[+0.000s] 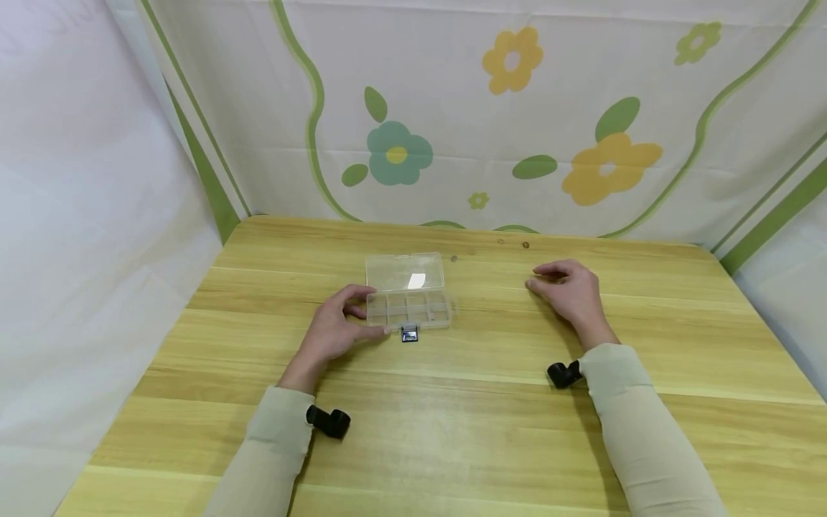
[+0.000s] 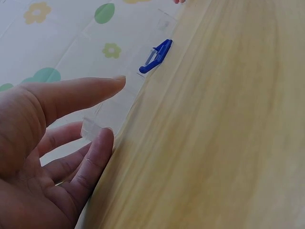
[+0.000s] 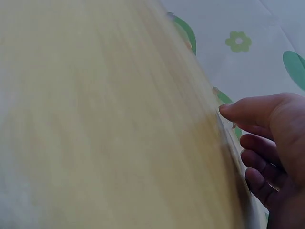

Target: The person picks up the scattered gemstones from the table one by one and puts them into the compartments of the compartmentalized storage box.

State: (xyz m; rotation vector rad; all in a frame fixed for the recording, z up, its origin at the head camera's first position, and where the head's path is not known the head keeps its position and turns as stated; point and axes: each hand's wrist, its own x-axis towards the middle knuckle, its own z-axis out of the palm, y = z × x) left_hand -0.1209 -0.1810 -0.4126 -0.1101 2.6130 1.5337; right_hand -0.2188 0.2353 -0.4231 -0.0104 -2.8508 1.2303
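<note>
A clear plastic compartment box [image 1: 395, 310] lies on the table with its lid [image 1: 404, 274] raised at the back. At its front edge hangs a blue latch [image 1: 410, 334], also visible as a blue clip [image 2: 157, 57] in the left wrist view. My left hand [image 1: 336, 327] grips the box's left end, thumb along the front corner and index finger at the back. Off to the right, my right hand [image 1: 568, 291] hovers low with loosely curled fingers, and a gap shows between thumb and index finger. Nothing is visible in it.
Near the table's back edge lie a brown ring-like piece [image 1: 526, 245], a pale ring-like piece [image 1: 500, 242] and a small grey disc [image 1: 454, 258]. A flowered white curtain [image 1: 452, 86] stands behind the wooden table [image 1: 439, 431]. Black wrist mounts [image 1: 329, 422] sit on both sleeves.
</note>
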